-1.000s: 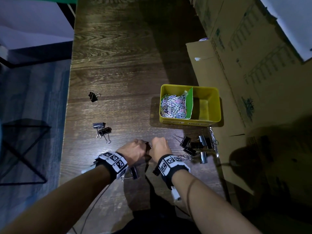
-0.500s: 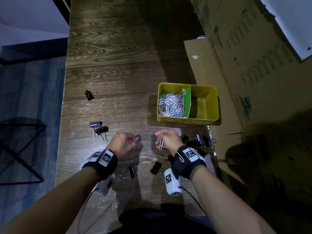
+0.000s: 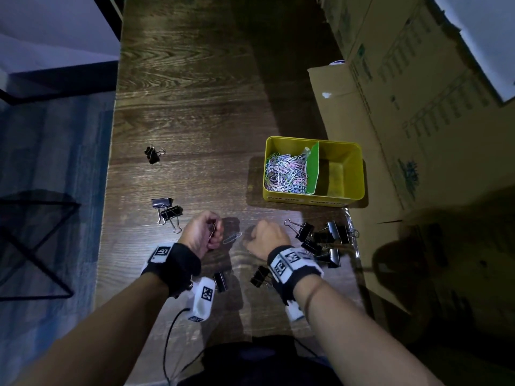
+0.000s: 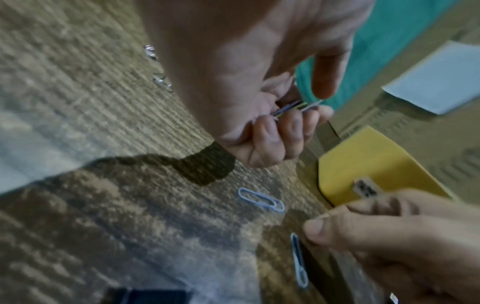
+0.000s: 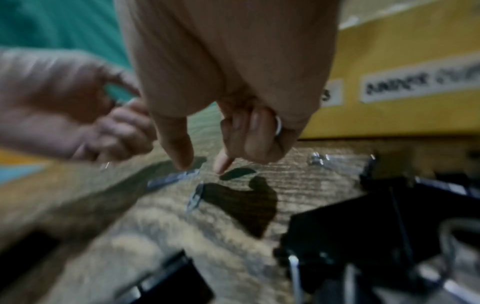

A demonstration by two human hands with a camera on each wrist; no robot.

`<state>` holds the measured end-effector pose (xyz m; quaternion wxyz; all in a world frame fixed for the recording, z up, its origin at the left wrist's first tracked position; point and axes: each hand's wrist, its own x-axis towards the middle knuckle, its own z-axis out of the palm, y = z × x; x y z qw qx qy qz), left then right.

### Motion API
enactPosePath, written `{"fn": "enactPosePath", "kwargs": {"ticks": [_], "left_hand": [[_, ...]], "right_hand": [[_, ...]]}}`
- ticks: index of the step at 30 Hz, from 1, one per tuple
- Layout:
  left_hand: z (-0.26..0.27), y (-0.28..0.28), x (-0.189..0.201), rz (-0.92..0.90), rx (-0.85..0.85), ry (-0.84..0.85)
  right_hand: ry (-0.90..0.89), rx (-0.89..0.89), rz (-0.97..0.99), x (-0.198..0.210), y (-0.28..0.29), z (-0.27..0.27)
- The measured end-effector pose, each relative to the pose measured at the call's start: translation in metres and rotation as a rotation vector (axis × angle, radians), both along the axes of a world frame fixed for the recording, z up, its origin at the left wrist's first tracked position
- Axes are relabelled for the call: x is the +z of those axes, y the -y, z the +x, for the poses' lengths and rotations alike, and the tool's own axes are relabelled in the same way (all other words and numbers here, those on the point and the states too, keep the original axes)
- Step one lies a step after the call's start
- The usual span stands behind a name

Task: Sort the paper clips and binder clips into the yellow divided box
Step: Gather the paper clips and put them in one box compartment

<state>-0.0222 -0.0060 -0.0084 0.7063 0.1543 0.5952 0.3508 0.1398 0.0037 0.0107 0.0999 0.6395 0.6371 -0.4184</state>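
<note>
The yellow divided box point(image 3: 349, 197) holds a heap of pastel paper clips point(image 3: 284, 174) left of its green divider point(image 3: 313, 168); the right compartment looks bare. My left hand point(image 3: 214, 232) grips a small bundle of paper clips point(image 4: 296, 107) in curled fingers. My right hand point(image 3: 252, 236) hovers low over the table, thumb point(image 5: 183, 160) and forefinger pointing down at a loose paper clip point(image 5: 171, 178), with what looks like a clip point(image 5: 278, 125) tucked under its curled fingers. Another loose clip point(image 3: 232, 238) lies between the hands. Black binder clips point(image 3: 320, 240) cluster to the right.
More binder clips lie on the dark wooden table point(image 3: 195, 107): a pair point(image 3: 167, 213) at the left, one point(image 3: 152, 155) farther back, two point(image 3: 220, 281) near my wrists. Cardboard boxes point(image 3: 418, 107) line the right side. The table's left edge drops to the floor.
My hands, close together a second ago, have drawn apart. The right hand, which held a clip up half a second ago, has come down over the loose clips on the table.
</note>
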Motion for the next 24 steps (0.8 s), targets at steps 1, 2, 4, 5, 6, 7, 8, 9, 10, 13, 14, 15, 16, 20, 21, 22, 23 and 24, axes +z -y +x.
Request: {"fn": "enactPosePath", "kwargs": {"ticks": [1,2,4,5,6,7,8,9,10,13,14,15,16,20,21,22,23,24], "left_hand": [[0.002,0.0,-0.002,0.018,-0.025,-0.075],[0.003,0.0,-0.005,0.038,-0.051,-0.153],[0.003,0.001,-0.01,0.069,-0.132,-0.302],[0.003,0.002,-0.013,0.082,-0.188,-0.355],[0.002,0.003,-0.016,0.096,-0.238,-0.387],[0.002,0.004,-0.018,0.112,-0.27,-0.405],[0.001,0.005,-0.019,0.13,-0.288,-0.42],[0.001,0.005,-0.019,0.157,-0.311,-0.451],[0.002,0.005,-0.018,0.192,-0.354,-0.511],[0.005,0.006,-0.015,0.332,-0.542,-0.789],[0.006,0.007,-0.013,0.367,-0.592,-0.873],[0.007,0.009,-0.013,0.395,-0.628,-0.941],[0.008,0.011,-0.013,0.417,-0.659,-1.0],[0.013,0.02,-0.014,0.511,-0.775,-1.145],[0.014,0.021,-0.014,0.537,-0.803,-1.163],[0.016,0.022,-0.014,0.548,-0.842,-1.18],[0.017,0.023,-0.014,0.551,-0.877,-1.197],[0.018,0.024,-0.016,0.545,-0.913,-1.214]], "right_hand": [[0.067,0.082,0.066,0.0,0.004,-0.002],[0.09,0.133,0.12,0.001,0.007,-0.003],[0.076,0.178,0.192,0.0,0.013,-0.004],[0.065,0.184,0.2,0.0,0.015,-0.004],[0.05,0.181,0.189,0.0,0.017,-0.006],[0.036,0.177,0.174,0.001,0.019,-0.007],[0.026,0.17,0.157,0.002,0.019,-0.008],[0.015,0.168,0.155,0.003,0.02,-0.008],[0.013,0.176,0.151,0.004,0.02,-0.009],[0.016,0.221,0.142,0.006,0.02,-0.009],[0.026,0.233,0.141,0.004,0.02,-0.009],[0.04,0.25,0.147,0.004,0.02,-0.01],[0.058,0.279,0.154,0.004,0.02,-0.011],[0.074,0.402,0.168,0.005,0.021,-0.01],[0.058,0.387,0.172,0.006,0.021,-0.008],[0.035,0.346,0.166,0.007,0.021,-0.005],[0.008,0.287,0.146,0.009,0.02,-0.003],[-0.02,0.227,0.116,0.011,0.019,0.0]]}}
